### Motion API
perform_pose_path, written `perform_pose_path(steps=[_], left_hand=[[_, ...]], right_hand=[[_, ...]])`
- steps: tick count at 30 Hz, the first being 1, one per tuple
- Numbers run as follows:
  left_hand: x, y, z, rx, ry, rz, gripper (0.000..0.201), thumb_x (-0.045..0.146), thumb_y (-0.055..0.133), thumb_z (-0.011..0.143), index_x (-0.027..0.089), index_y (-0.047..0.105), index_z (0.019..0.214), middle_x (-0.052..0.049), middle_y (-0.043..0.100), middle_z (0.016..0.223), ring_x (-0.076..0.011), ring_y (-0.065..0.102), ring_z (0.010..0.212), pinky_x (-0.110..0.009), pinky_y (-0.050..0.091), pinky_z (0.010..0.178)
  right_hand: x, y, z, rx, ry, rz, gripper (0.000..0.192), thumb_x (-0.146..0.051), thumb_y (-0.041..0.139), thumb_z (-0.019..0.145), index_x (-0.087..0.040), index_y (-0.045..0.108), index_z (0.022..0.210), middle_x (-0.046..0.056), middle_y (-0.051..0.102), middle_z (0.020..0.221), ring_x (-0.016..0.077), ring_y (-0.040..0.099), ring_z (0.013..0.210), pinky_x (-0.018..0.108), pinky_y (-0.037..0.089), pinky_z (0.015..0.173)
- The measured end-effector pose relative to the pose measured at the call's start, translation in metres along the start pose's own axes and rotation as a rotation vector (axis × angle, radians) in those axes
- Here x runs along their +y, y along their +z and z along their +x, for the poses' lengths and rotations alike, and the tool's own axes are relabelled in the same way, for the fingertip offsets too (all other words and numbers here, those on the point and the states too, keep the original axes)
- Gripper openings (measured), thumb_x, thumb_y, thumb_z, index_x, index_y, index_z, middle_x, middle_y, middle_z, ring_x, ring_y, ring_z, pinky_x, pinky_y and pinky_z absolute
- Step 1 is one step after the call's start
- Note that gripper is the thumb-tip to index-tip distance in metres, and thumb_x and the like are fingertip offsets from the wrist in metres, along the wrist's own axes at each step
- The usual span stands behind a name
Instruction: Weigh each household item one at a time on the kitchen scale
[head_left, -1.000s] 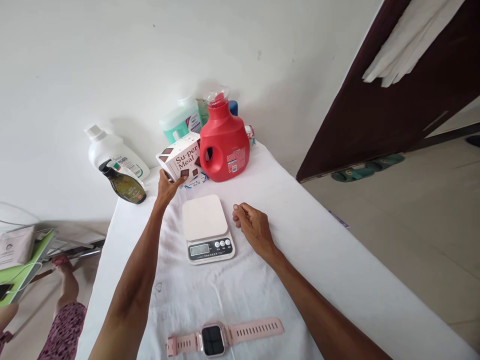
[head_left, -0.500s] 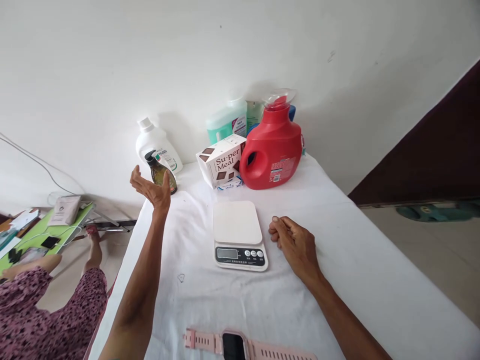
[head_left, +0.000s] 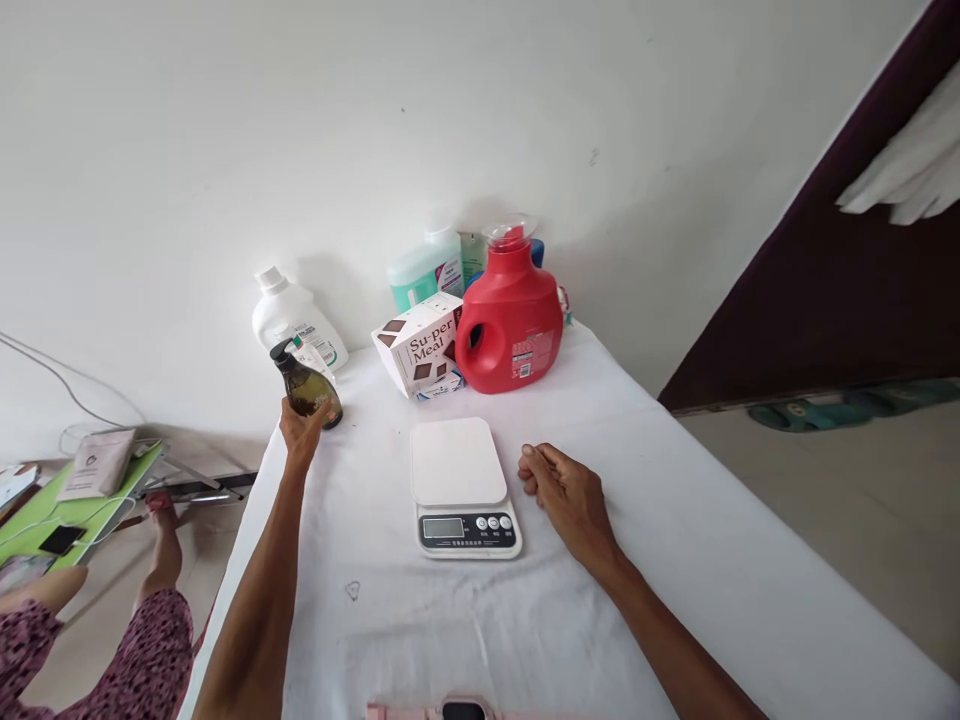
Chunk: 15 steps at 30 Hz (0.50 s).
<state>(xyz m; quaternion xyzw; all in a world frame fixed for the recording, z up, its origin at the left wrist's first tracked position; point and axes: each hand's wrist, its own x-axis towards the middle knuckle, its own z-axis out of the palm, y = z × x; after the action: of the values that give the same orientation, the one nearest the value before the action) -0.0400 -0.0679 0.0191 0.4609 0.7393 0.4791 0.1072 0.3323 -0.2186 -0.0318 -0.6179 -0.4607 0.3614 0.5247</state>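
Now left hand (head_left: 300, 430) fingers touch dark bottle (head_left: 306, 386).

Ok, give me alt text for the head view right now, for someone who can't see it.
The person's left hand grips a dark olive bottle at the far left of a white-covered table, while the right hand rests loosely closed beside a white kitchen scale. Behind stand a Su-per Meal box, a red jug and other bottles.

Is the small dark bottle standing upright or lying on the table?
Standing, though it looks tilted in this view: the dark bottle has its base on the white cloth and its cap on top. The left hand touches its base.
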Motion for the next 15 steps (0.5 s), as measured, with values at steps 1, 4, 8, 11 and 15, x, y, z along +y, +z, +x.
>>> perform_pose_path(steps=[1,4,8,11,15], left_hand=[[-0.001,-0.006,-0.009,-0.025,0.022,-0.009,0.065,0.047,0.095,0.060,0.021,0.065,0.110,-0.012,0.075,0.112,-0.0357,0.071,0.110,-0.050,0.057,0.097],[-0.001,-0.025,-0.041,-0.114,0.069,-0.073,0.063,0.049,0.093,0.062,0.019,0.070,0.112,-0.011,0.078,0.109,-0.0329,0.073,0.104,-0.047,0.058,0.094],[0.021,-0.049,-0.076,-0.133,0.087,-0.164,0.052,0.044,0.090,0.067,0.015,0.076,0.108,-0.010,0.080,0.103,-0.0307,0.074,0.099,-0.042,0.059,0.087],[0.048,-0.059,-0.093,-0.179,0.175,-0.260,0.048,0.038,0.090,0.068,0.015,0.077,0.107,-0.009,0.080,0.104,-0.0287,0.075,0.097,-0.039,0.059,0.085],[0.082,-0.051,-0.119,-0.345,0.262,-0.416,0.047,0.039,0.093,0.067,0.015,0.075,0.104,-0.010,0.080,0.102,-0.0272,0.076,0.093,-0.038,0.060,0.083]], right_hand=[[0.001,0.000,0.000,-0.006,-0.005,0.008,0.059,-0.076,0.052,0.093,-0.023,0.058,0.068,0.005,0.066,0.066,0.0171,0.057,0.055,0.030,0.048,0.057],[0.002,0.001,0.000,-0.010,-0.022,0.034,0.061,-0.078,0.052,0.093,-0.023,0.057,0.069,0.005,0.067,0.068,0.0175,0.059,0.057,0.030,0.048,0.056],[0.003,0.001,0.000,-0.005,-0.040,0.059,0.062,-0.080,0.051,0.092,-0.023,0.055,0.068,0.007,0.069,0.073,0.0180,0.061,0.060,0.029,0.047,0.054],[0.002,0.001,0.000,-0.008,-0.056,0.063,0.062,-0.080,0.051,0.092,-0.023,0.056,0.069,0.006,0.069,0.072,0.0176,0.061,0.059,0.029,0.048,0.054],[0.001,0.002,-0.001,-0.008,-0.059,0.079,0.059,-0.076,0.052,0.092,-0.023,0.055,0.068,0.006,0.067,0.070,0.0172,0.061,0.059,0.029,0.048,0.054]])
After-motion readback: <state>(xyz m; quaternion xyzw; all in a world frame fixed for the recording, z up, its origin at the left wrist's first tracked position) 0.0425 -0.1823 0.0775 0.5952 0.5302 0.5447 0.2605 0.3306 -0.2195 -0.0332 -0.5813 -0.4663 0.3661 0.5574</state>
